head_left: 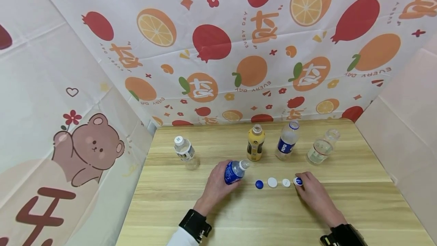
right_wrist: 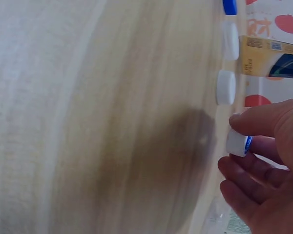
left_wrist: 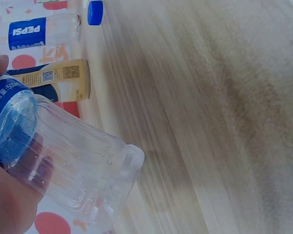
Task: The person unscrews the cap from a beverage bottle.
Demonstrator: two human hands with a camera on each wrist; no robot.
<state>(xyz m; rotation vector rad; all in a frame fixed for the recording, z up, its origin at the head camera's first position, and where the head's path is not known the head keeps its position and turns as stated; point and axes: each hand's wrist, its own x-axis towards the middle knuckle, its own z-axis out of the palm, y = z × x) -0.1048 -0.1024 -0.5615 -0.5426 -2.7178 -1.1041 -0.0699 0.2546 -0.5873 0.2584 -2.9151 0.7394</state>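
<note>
My left hand [head_left: 216, 183] grips a clear plastic bottle with a blue label [head_left: 233, 173], tilted so its capless neck points up and to the right. In the left wrist view the bottle's clear lower part [left_wrist: 83, 161] shows, apparently without liquid. My right hand [head_left: 315, 193] pinches a white bottle cap with a blue-printed top [head_left: 298, 181] between thumb and fingers, at the right end of a row of caps. Beside it lie a small white cap [head_left: 286, 182], a wider white cap [head_left: 272, 182] and a blue cap [head_left: 259, 184].
Behind the caps stand a yellow bottle [head_left: 255, 143], a Pepsi bottle [head_left: 287, 141] and a clear wide-bodied bottle [head_left: 321, 149], all capless. A white-capped bottle [head_left: 186, 153] stands at the left. Printed cloth [head_left: 211, 98] hangs along the back of the wooden table [head_left: 259, 219].
</note>
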